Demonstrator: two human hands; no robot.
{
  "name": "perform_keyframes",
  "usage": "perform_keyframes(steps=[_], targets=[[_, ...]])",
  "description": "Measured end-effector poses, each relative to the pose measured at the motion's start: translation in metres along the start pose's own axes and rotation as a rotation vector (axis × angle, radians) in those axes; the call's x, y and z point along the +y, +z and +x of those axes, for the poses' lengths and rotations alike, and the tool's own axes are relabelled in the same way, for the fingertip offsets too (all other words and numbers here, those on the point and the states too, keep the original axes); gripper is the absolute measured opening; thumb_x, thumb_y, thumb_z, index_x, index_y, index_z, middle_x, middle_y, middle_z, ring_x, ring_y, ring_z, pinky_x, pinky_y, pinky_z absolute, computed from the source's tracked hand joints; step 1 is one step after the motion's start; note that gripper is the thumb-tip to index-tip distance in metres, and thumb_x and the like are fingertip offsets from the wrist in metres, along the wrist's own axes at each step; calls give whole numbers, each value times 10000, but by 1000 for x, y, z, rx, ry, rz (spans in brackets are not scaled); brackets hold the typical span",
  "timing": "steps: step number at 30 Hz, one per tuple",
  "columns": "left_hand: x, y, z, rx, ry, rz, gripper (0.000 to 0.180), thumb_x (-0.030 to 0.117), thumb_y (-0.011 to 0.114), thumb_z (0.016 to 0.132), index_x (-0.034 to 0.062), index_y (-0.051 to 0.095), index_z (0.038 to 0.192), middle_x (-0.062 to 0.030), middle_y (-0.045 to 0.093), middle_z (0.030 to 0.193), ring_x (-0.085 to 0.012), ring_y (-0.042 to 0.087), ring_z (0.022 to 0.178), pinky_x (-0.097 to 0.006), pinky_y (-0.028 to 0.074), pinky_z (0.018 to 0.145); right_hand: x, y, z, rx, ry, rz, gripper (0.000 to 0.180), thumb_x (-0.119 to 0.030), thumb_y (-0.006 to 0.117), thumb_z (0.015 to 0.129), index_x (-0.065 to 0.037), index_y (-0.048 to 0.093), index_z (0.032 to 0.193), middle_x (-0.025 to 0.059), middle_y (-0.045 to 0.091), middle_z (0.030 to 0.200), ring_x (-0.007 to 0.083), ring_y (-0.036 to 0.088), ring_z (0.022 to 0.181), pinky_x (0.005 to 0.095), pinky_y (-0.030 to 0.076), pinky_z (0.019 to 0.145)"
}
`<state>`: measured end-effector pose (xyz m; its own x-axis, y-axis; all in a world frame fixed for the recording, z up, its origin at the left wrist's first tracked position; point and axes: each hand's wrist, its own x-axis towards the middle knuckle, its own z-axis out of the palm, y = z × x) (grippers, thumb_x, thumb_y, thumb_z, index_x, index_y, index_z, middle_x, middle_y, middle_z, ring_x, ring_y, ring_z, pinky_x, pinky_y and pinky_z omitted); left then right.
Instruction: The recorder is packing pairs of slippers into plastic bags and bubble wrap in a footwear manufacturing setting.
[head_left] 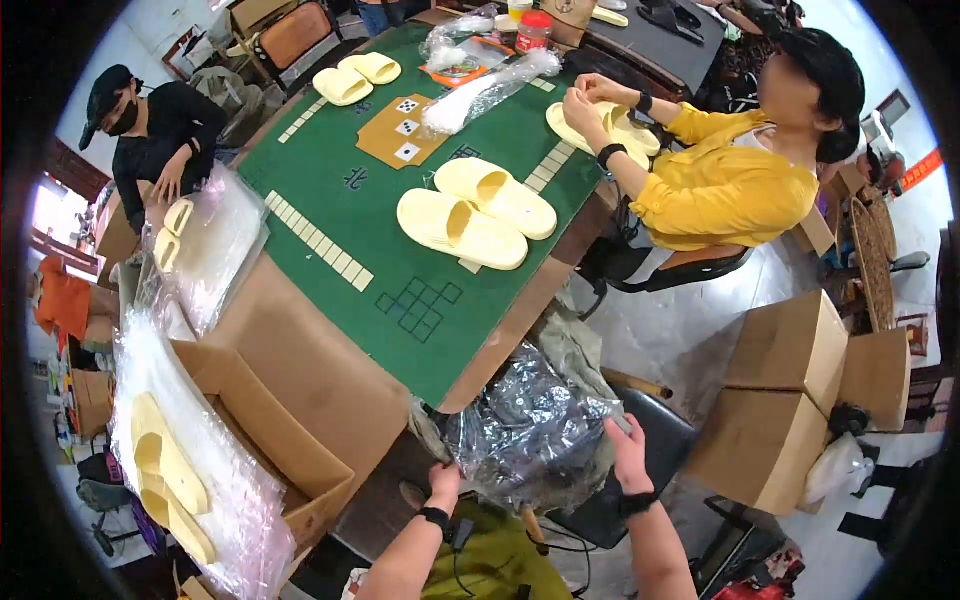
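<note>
Both hands hold a crumpled clear plastic bag [530, 425] at the near corner of the green table [400, 250], above a dark chair seat [640, 450]. The left hand [443, 482] pinches the bag's lower left edge, fingers closed on the film. The right hand [628, 450] grips its right edge, fingers curled into the plastic. The bag bunches against the table corner and hides what lies beneath it.

Around them: an open cardboard box [280, 440] stands just left of the hands, touching the table's near edge. To the right, well apart, sit two closed boxes [790, 400], stacked side by side. On the table lie two yellow slippers [480, 210] as a pair at the middle, and two more [357, 77] at the far end. A long clear bag [480, 95] of white stuff lies beside a tan pad [400, 130] bearing three small tiles. Bagged slippers [170, 475] lie at the lower left, two showing; another bagged pair [180, 230] rests by the left edge.

Two other people sit at the table: one in yellow [720, 180] on the right handling a slipper pair [610, 125], one in black [160, 130] at the left. A red-lidded jar [533, 30] stands at the far end.
</note>
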<state>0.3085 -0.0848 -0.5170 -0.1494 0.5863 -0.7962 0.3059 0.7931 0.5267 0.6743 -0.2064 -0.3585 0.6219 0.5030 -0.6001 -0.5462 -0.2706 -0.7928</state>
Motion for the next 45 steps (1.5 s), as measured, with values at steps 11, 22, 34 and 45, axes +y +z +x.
perform_keyframes(steps=[11, 22, 34, 45], targets=[[124, -98, -218, -420, 80, -638, 387, 58, 500, 1022, 52, 473, 1408, -77, 587, 1311, -209, 582, 1154, -352, 459, 1003, -194, 16, -108, -22, -198, 341, 315, -182, 600, 954, 7, 615, 1206, 88, 679, 1135, 204, 649, 1020, 340, 507, 891], [138, -97, -207, -459, 15, 193, 887, 673, 470, 965, 26, 306, 1551, -163, 414, 1540, -284, 447, 1373, -399, 350, 1144, -166, 14, -113, -331, 4, 245, 391, -368, 600, 975, -21, 645, 1150, 25, 684, 1058, 168, 629, 974, 322, 459, 905], [-50, -73, 1, -704, 210, 634, 636, 479, 545, 939, 92, 486, 1440, -157, 552, 1394, -349, 514, 1291, -468, 440, 1048, 133, -51, 98, 12, 296, -488, 886, -613, 724, 819, 172, 594, 1210, 243, 685, 1130, 293, 671, 980, 395, 536, 841], [-26, -106, -61, -711, 497, 892, 637, 490, 621, 881, 103, 565, 1384, -175, 621, 1323, -356, 559, 1255, -457, 459, 1044, -12, -12, 16, -3, 36, 85, 654, -466, 672, 919, 139, 636, 1164, 184, 706, 1032, 239, 674, 902, 386, 535, 763]])
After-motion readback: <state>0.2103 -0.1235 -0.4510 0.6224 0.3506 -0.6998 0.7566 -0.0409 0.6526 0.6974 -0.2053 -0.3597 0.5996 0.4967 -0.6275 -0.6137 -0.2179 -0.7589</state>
